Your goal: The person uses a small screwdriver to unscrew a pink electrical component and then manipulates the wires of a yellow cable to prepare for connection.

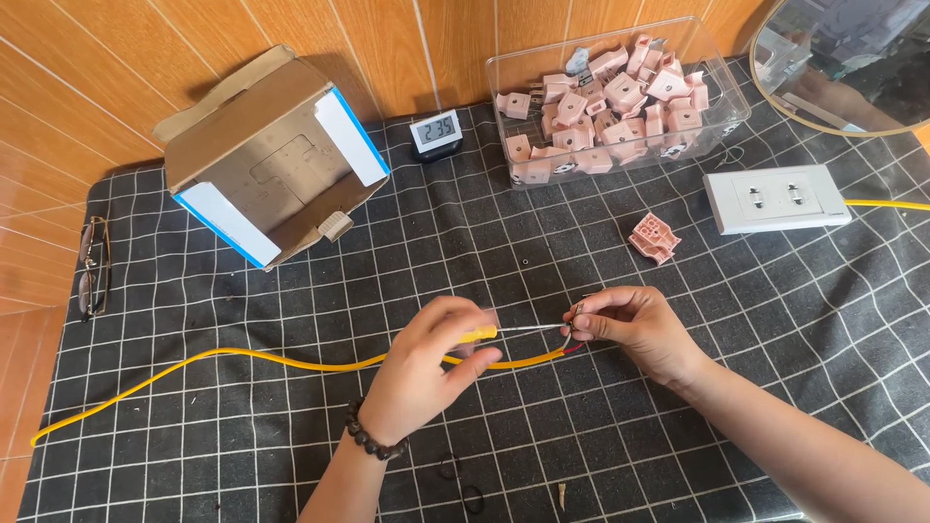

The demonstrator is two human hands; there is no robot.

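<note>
Nearest us, our left hand [426,368] clenches a yellow-handled screwdriver [484,333], its shaft pointing right. Our right hand [630,324], at centre frame, pinches a small metal part onto the red and dark wire ends of the yellow cable [242,356] trailing lower left across the bench [465,252].
</note>
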